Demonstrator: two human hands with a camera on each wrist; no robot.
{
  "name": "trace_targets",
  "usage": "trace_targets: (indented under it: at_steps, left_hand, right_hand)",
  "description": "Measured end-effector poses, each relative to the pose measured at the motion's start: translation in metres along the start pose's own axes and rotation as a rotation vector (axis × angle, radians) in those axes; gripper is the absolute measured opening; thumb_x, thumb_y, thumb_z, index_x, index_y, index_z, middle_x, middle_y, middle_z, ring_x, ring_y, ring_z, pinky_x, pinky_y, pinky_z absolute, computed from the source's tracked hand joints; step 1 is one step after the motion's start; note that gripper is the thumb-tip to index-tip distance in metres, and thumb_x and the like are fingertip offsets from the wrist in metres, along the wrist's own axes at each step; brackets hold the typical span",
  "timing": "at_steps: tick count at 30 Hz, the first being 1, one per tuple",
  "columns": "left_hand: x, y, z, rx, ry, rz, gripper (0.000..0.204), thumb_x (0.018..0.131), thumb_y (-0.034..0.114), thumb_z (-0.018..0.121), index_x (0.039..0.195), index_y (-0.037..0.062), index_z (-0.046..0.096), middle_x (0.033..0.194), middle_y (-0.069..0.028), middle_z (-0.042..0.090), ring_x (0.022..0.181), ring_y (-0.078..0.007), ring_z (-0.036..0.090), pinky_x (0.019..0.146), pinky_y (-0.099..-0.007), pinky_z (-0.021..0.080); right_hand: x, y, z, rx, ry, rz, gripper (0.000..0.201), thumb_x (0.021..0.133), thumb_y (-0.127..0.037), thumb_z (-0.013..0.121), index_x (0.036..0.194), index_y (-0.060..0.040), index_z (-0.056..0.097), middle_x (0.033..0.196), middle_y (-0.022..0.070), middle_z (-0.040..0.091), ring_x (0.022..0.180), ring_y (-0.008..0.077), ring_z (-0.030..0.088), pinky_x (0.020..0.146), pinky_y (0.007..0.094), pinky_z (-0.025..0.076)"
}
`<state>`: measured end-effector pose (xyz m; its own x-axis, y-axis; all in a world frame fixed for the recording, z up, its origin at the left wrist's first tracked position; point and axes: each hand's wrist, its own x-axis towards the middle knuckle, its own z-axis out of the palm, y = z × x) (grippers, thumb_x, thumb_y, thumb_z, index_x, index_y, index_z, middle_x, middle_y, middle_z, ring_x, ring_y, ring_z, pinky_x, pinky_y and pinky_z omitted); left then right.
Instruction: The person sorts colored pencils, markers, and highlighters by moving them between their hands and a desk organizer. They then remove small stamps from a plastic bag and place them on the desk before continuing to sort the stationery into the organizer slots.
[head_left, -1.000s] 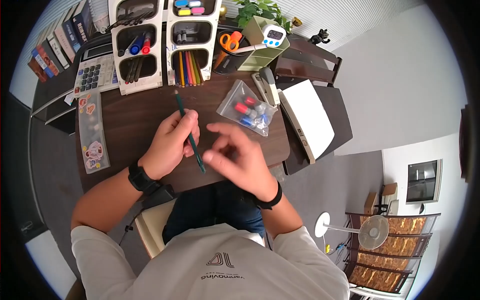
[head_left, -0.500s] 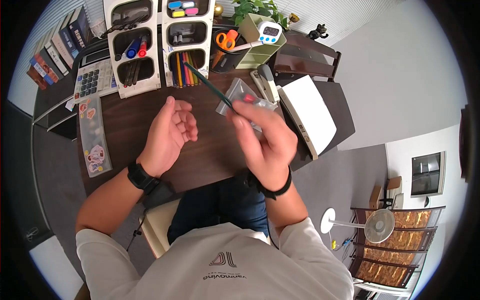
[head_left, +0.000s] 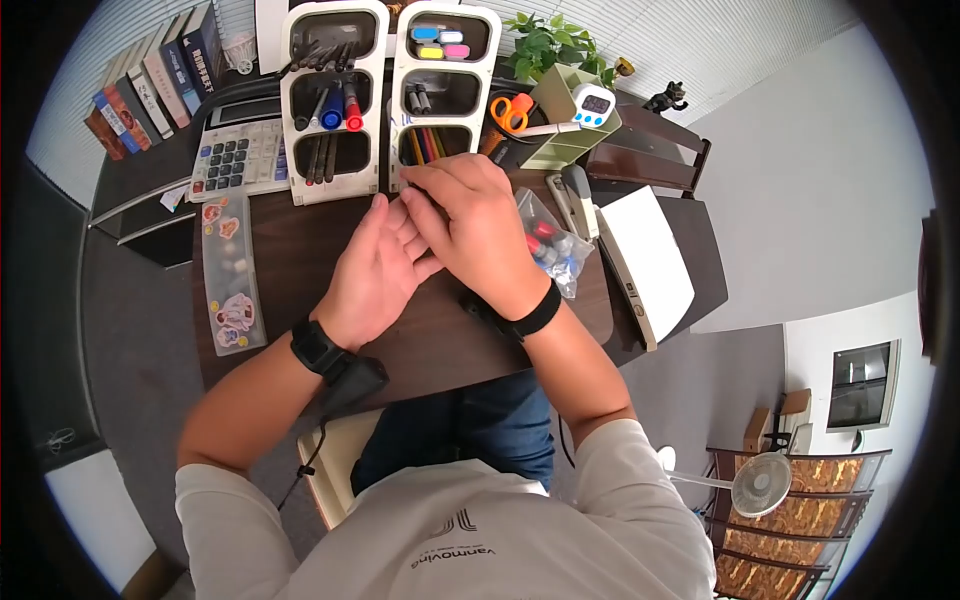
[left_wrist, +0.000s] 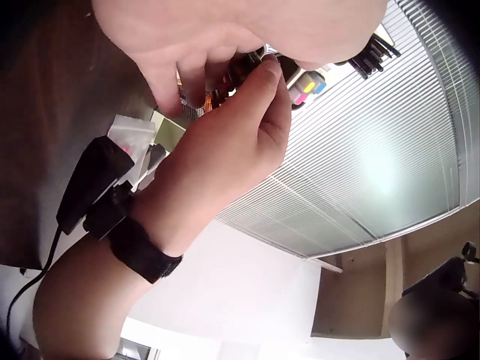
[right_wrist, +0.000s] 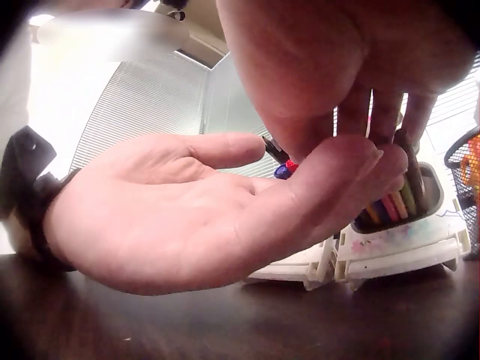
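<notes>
In the head view my right hand [head_left: 478, 232] reaches over the fingers of my left hand [head_left: 375, 280], close to the lower compartment of the right white organizer [head_left: 396, 180]. Coloured pencils [head_left: 428, 143] stand in that compartment. Thumb and fingertips of my right hand [left_wrist: 217, 157] pinch together in the left wrist view. A dark pencil [right_wrist: 407, 146] shows beside the right hand's fingers [right_wrist: 384, 105] in the right wrist view; the grip on it is mostly hidden. My left hand [right_wrist: 195, 217] holds nothing visible, palm turned up, fingers loosely extended.
A clear bag of red and blue items [head_left: 560, 250] and a stapler [head_left: 574, 200] lie right of the hands. Left are a stickered case [head_left: 232, 270], a calculator [head_left: 225, 160] and another organizer [head_left: 335, 190]. Behind stands a mesh cup with scissors [head_left: 512, 115].
My right hand has carried the dark green pencil forward and left to the organizer's lower compartment. The left hand, which let go of the pencil earlier, now lies beneath the right. The view has shifted.
</notes>
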<state>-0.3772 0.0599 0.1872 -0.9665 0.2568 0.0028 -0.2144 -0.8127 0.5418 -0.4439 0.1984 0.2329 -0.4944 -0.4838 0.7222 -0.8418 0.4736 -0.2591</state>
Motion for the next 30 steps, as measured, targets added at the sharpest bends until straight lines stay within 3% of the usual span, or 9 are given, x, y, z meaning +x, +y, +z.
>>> trace_targets:
  at_steps: [7,11,15,18,22,26,28,29,30]
  left_hand:
    - [0.003,-0.001,-0.006,0.001,-0.033,0.015,0.063,0.112,0.053,0.030,0.154,0.0073,0.038,0.153,-0.0095,0.049,0.143,-0.0210,0.047,0.119,-0.0435,0.037]
    - [0.006,-0.013,-0.029,-0.076,0.037,-0.031,0.053,0.113,0.045,0.038,0.154,0.0109,0.041,0.147,-0.0106,0.055,0.137,-0.0210,0.052,0.116,-0.0411,0.042]
    - [0.007,-0.009,-0.035,-0.079,-0.088,-0.134,0.049,0.111,0.032,0.048,0.154,0.0105,0.042,0.145,-0.0167,0.057,0.130,-0.0282,0.058,0.111,-0.0428,0.048]
    - [0.005,-0.007,-0.041,-0.035,-0.043,-0.102,0.045,0.110,0.029,0.051,0.151,0.0111,0.048,0.142,-0.0136,0.060,0.125,-0.0244,0.061,0.106,-0.0408,0.052]
    - [0.009,-0.008,-0.053,-0.037,0.017,-0.111,0.043,0.110,0.029,0.053,0.148,0.0098,0.049,0.142,-0.0113,0.060,0.124,-0.0211,0.061,0.107,-0.0407,0.051]
    - [0.003,-0.007,-0.034,0.020,-0.024,-0.102,0.043,0.109,0.029,0.056,0.146,0.0094,0.050,0.142,-0.0092,0.059,0.126,-0.0193,0.060,0.110,-0.0405,0.049]
    - [-0.001,-0.006,-0.026,0.116,0.022,-0.096,0.045,0.108,0.029,0.058,0.147,0.0084,0.049,0.142,-0.0083,0.060,0.128,-0.0191,0.059,0.110,-0.0405,0.048]
    - [-0.002,-0.008,-0.024,0.207,0.067,-0.078,0.047,0.107,0.029,0.059,0.148,0.0074,0.049,0.141,-0.0074,0.060,0.130,-0.0190,0.058,0.111,-0.0405,0.048]
    - [0.003,-0.015,-0.028,0.242,0.053,0.007,0.045,0.106,0.025,0.060,0.145,0.0048,0.052,0.143,-0.0075,0.059,0.118,-0.0158,0.062,0.104,-0.0363,0.051]
  right_hand:
    - [0.011,-0.015,0.001,0.127,0.120,-0.041,0.019,0.083,-0.010,0.076,0.101,-0.0054,0.075,0.097,0.0094,0.071,0.094,0.0314,0.066,0.085,0.0422,0.052]
    - [0.019,-0.042,0.029,0.225,-0.041,-0.021,0.024,0.082,-0.007,0.077,0.105,-0.0049,0.074,0.103,0.0095,0.073,0.095,0.0307,0.068,0.086,0.0401,0.055]
    - [0.029,-0.056,0.064,-0.210,-0.207,-0.063,0.029,0.077,-0.013,0.076,0.105,-0.0082,0.071,0.100,0.0075,0.067,0.088,0.0270,0.067,0.078,0.0382,0.059]
    - [0.044,-0.054,0.076,-0.384,-0.428,-0.048,0.025,0.083,-0.016,0.071,0.106,-0.0065,0.072,0.103,0.0094,0.069,0.096,0.0243,0.068,0.074,0.0357,0.058]
    - [0.055,-0.046,0.078,-0.353,-0.475,-0.109,0.026,0.084,-0.014,0.071,0.108,-0.0052,0.072,0.104,0.0105,0.069,0.099,0.0245,0.069,0.075,0.0339,0.058]
    - [0.046,-0.043,0.057,-0.268,-0.434,-0.087,0.025,0.085,-0.012,0.068,0.109,-0.0047,0.070,0.104,0.0115,0.068,0.098,0.0266,0.069,0.078,0.0359,0.059]
    - [0.027,-0.049,0.014,-0.008,-0.177,-0.040,0.018,0.088,-0.009,0.064,0.104,-0.0034,0.069,0.100,0.0124,0.066,0.092,0.0301,0.068,0.078,0.0388,0.058]
    - [0.011,-0.049,-0.001,0.139,-0.006,0.039,0.028,0.085,0.000,0.069,0.112,-0.0035,0.070,0.105,0.0126,0.071,0.098,0.0329,0.070,0.085,0.0417,0.057]
    - [-0.006,-0.048,-0.018,0.146,0.132,0.069,0.030,0.088,0.002,0.069,0.117,-0.0013,0.067,0.105,0.0152,0.072,0.092,0.0322,0.071,0.083,0.0374,0.058]
